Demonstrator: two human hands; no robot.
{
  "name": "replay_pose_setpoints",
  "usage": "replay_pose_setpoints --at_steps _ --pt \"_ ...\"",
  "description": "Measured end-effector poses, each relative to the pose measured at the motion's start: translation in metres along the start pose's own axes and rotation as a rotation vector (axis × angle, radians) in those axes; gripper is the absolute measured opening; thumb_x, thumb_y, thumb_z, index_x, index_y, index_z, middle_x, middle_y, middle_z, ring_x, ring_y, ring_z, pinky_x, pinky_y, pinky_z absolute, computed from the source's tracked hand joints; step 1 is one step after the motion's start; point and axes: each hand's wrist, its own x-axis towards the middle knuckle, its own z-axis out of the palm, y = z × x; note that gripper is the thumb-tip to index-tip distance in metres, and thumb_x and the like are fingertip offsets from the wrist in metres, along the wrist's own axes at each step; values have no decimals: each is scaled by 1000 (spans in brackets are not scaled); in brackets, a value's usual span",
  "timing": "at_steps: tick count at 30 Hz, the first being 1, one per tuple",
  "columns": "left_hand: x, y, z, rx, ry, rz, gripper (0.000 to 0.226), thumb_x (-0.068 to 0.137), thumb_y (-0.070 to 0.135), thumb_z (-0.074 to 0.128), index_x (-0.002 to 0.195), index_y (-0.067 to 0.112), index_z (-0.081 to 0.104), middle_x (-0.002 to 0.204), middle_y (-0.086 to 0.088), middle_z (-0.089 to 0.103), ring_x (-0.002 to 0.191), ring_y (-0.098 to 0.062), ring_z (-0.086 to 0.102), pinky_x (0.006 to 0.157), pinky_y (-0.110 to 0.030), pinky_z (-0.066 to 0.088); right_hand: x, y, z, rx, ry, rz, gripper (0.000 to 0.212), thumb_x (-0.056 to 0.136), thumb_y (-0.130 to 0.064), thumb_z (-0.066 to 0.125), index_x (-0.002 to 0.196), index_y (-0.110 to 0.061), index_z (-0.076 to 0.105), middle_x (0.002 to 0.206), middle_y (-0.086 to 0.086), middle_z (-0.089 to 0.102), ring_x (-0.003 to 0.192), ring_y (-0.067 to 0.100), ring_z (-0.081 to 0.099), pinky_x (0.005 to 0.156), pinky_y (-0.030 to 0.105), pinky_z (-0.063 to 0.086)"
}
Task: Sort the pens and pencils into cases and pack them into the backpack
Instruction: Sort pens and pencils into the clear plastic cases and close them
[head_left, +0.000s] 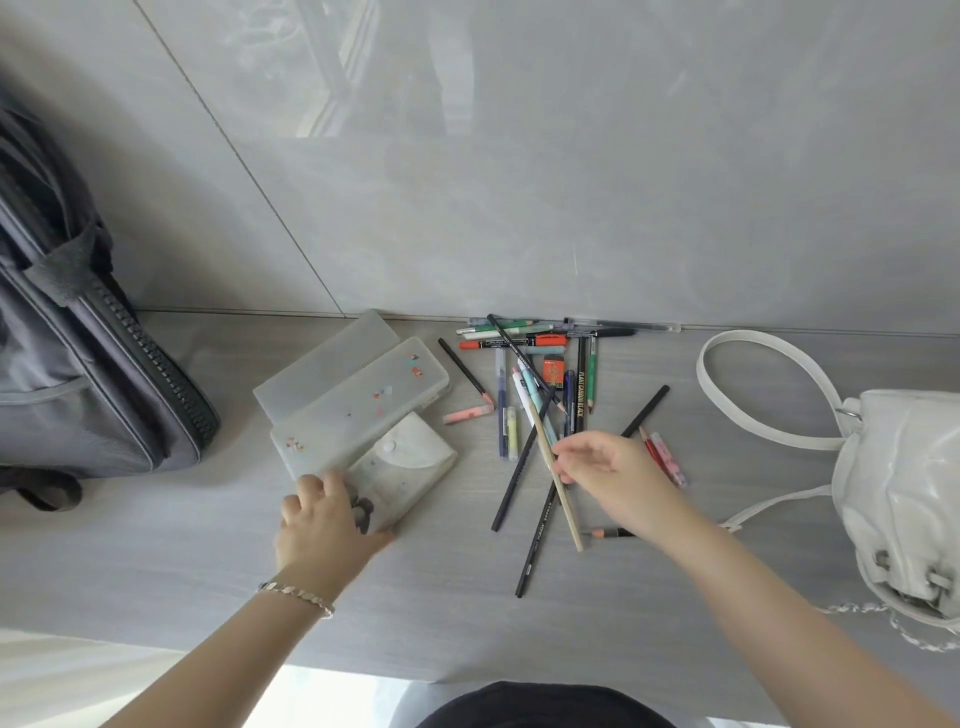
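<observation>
Head view looks down on a grey worktop (457, 603) set against a pale tiled wall; the pile of pens and pencils (545, 364) lies at the far middle, spreading nearward toward the right hand (608, 475); that hand hovers at the pile's near edge and pinches a plain wooden pencil (570, 517) between thumb and fingertips, about midway along its length; the pencil slants from far left to near right, crossing over two long black pencils (519, 470) that lie flat beneath it; a red pencil (655, 453) lies just right of the hand.

Left of the pile, well apart from the right hand, sit the cases: a long frosted case (363, 408) dotted with small stickers, a flat frosted piece (317, 366) behind it, and a small snap pouch (415, 467) tucked against its near right side; the left hand (322, 519), a bracelet (296, 595) on its wrist, lies on the near end of the frosted case and the pouch, fingers curled on top, thumb along the pouch's near edge; whether it grips or only rests I cannot tell.

A dark grey backpack (78, 364) stands at the far left, apart from both hands; a white bag (904, 493) with a looping strap sits at the right.
</observation>
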Motion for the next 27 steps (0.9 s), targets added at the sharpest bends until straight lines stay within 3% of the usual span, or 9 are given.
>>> replay_pose_setpoints --at_steps 4,7,9,12,16,21,24,27 --pt "15 14 -8 -25 186 65 78 72 61 61 126 9 39 127 -12 40 118 -32 36 96 -41 38 -4 2 -2 -32 -3 11 18 90 -25 55 86 -42 56 101 -9 66 100 11 61 96 34 46" --pt "47 27 -29 -138 318 151 60 83 49 56 127 9 45 129 -14 44 119 -33 37 99 -43 34 -7 6 -3 -44 -3 31 17 89 -25 55 85 -41 55 101 -10 65 100 11 61 97 32 45" --pt "73 32 -44 -27 217 221 59 84 39 59 132 11 40 133 -12 42 122 -31 39 99 -42 35 -10 7 -1 -62 -8 41 17 90 -24 55 85 -41 54 100 -10 64 101 11 60 96 30 45" --pt "99 37 -57 175 -13 239 67 76 43 66 130 16 38 131 -9 42 120 -29 40 96 -40 37 -13 9 1 -59 -1 51 16 90 -24 55 87 -40 55 102 -9 64 98 9 61 93 28 46" --pt "110 43 -53 182 -19 178 79 65 45 73 127 12 37 124 -11 39 118 -30 35 90 -40 41 -18 12 4 -39 15 93 14 91 -23 54 89 -36 57 104 -6 65 97 10 61 89 29 48" --pt "118 44 -57 213 -27 86 85 57 55 73 123 11 42 125 -10 46 119 -29 37 94 -38 37 -24 16 10 -31 25 123 10 90 -21 54 94 -29 59 103 -2 67 96 13 62 93 32 48" --pt "107 48 -65 163 130 136 86 55 52 75 120 6 44 119 -13 46 113 -32 43 94 -41 37 -28 13 10 18 49 107 12 89 -21 55 89 -33 60 100 -5 67 95 11 62 92 31 49" --pt "87 65 -80 -96 379 229 85 54 35 80 120 0 41 118 -19 41 110 -36 41 95 -46 37 -34 5 7 91 111 57 18 90 -20 55 84 -36 60 90 -10 69 92 8 63 85 25 49"
